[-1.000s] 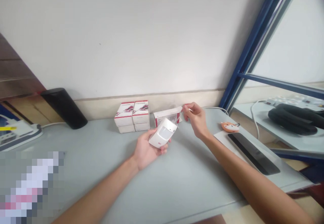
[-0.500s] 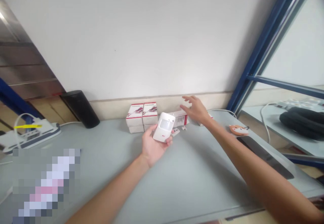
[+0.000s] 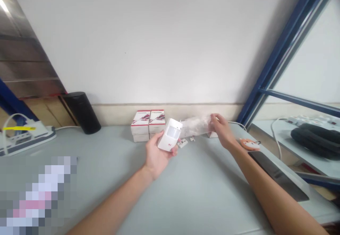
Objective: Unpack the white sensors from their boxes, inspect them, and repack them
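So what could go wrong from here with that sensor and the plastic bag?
The sensor rests loosely in the left hand, so it might slip and drop onto the table. The small white parts lie loose just below it and could get knocked aside or lost. The bag, pinched in the right hand, stretches toward the stacked boxes, so a careless swing might topple them.
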### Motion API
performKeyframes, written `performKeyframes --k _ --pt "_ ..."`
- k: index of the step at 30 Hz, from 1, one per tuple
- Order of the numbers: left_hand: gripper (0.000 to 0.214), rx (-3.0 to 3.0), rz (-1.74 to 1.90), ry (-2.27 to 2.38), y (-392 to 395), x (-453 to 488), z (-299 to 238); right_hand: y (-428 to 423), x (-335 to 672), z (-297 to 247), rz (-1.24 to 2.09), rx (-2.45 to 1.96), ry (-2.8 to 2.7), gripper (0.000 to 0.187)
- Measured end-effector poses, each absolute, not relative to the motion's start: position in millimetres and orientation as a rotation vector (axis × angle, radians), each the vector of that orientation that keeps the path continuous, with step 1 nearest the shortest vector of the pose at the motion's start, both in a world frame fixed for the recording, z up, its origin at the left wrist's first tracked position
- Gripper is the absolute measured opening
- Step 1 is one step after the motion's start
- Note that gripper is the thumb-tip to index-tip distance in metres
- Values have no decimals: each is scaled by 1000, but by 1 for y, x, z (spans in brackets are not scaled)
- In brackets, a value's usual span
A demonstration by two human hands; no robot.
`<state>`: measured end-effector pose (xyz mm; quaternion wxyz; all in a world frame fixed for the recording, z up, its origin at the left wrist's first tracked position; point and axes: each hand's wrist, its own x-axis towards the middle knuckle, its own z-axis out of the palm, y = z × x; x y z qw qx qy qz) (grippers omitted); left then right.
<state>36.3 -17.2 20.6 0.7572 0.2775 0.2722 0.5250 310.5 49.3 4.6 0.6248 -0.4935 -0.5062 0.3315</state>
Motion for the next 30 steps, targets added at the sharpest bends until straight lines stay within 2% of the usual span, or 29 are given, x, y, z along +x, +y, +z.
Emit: performKeyframes --k 4,12,18,24,30 --pt "36 660 1060 574 -19 36 18 48 304 -6 907 -1159 -1152 43" --pt "42 784 1019 615 -14 32 13 47 303 -2 979 -1102 -1008 42" --pt "44 835 943 662 -16 35 12 42 305 5 1082 -1089 -1098 44" --pt "63 912 959 640 -16 36 10 38 303 10 1056 -1124 -1178 43" --pt "63 941 787 681 -16 33 8 38 305 11 1021 -1081 -1162 42"
